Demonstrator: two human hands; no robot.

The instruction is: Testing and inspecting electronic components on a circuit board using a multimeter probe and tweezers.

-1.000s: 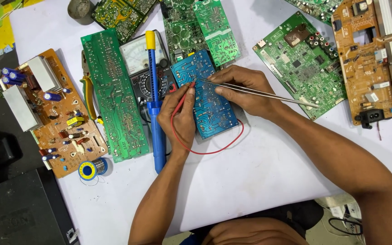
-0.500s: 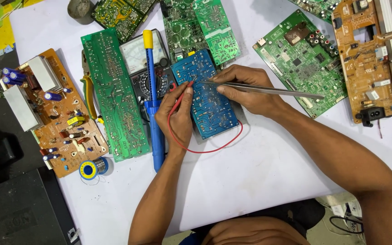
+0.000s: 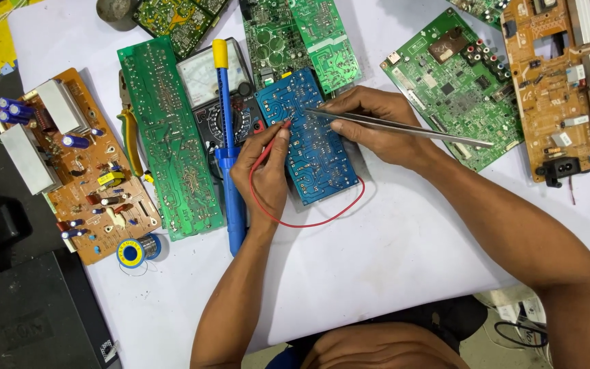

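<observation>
A blue circuit board lies solder side up in the middle of the white table. My left hand rests on its left edge and pinches a red probe whose tip touches the board; a red wire loops from it below the board. My right hand lies over the board's right side and holds long metal tweezers, their tip on the board near the red probe.
A blue and yellow desoldering pump lies over an analog multimeter left of the blue board. Green boards, orange boards and a solder spool lie around. A black case stands at the lower left.
The red probe tip and the tweezers' tip shifted slightly on the blue board. Both hands stay in nearly the same place.
</observation>
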